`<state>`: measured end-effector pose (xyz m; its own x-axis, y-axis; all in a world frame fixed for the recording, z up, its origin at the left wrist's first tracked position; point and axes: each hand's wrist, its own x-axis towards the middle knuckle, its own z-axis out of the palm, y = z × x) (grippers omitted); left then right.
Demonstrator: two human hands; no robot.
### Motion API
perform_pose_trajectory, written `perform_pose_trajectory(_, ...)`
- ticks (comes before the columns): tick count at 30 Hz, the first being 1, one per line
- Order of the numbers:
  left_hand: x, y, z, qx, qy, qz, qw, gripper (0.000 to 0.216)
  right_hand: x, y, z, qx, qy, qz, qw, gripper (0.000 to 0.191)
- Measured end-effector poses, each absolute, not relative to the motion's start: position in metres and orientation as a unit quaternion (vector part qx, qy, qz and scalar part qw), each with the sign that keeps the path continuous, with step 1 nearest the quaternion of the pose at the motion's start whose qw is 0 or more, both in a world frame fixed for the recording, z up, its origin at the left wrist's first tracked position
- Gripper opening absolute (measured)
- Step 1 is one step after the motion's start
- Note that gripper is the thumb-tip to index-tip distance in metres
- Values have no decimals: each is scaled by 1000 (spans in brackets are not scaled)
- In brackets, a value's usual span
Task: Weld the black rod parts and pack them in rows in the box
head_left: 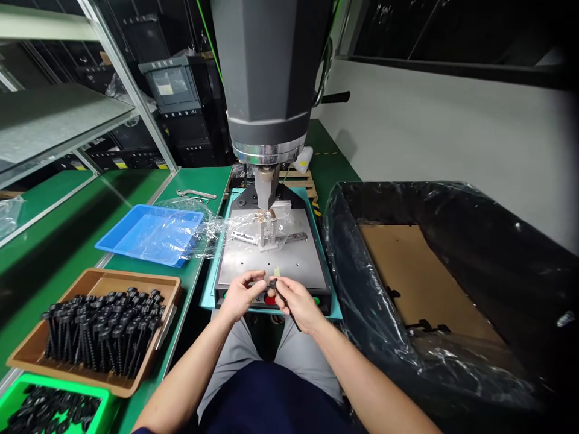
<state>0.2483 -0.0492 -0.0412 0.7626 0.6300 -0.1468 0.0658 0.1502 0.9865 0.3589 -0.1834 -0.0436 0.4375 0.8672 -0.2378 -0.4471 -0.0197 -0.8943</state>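
- Nearest, at 8 o'clock of the hands: green bin (13, 386) on the desk (190, 181), filled with loose black parts
- Just beyond it, at 9 o'clock: brown tray (104, 277) packed with upright black pins, heads up
- At centre, above the lap: left hand (242, 294), fingers curled, thumb and forefinger closed on the head end of the black pin (284, 298)
- Touching it at 3 o'clock: right hand (299, 306), thumb and forefinger pinching the same pin just below the head; shaft running out toward 5 o'clock across the palm
- Pin held in the air over the front edge of the machine, just above the red button (270, 299); green button (315, 300) beside it at 3 o'clock
- At 12 o'clock: bare steel plate (271, 259); further on, a small metal fixture (266, 229) under crumpled clear film (212, 232)
- At 10 o'clock: blue tray (113, 238) lined with plastic
- At 3 o'clock, well apart: box lined with a black bag (452, 205); cardboard (407, 277) at the bottom
- Farthest, at 12 o'clock: grey press head (271, 78) with its tip right above the fixture
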Motion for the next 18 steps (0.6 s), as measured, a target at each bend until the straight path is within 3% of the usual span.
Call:
perform_pose_trajectory(3,262,-27,-66,457,380,229,771,40,372,-176,-53,-535,-158,463,688,46)
perform_pose_trajectory(7,282,5,-80,291,380,309,822,37,375,-163,-63,-530,-154,478,683,42)
perform_pose_trajectory(12,286,15,-68,251,356,360,825,32,378,-148,-74,-522,-116,494,685,40)
perform_pose_trajectory(18,265,6,-37,254,295,348,853,23,429,-138,-77,-541,-43,331,772,42)
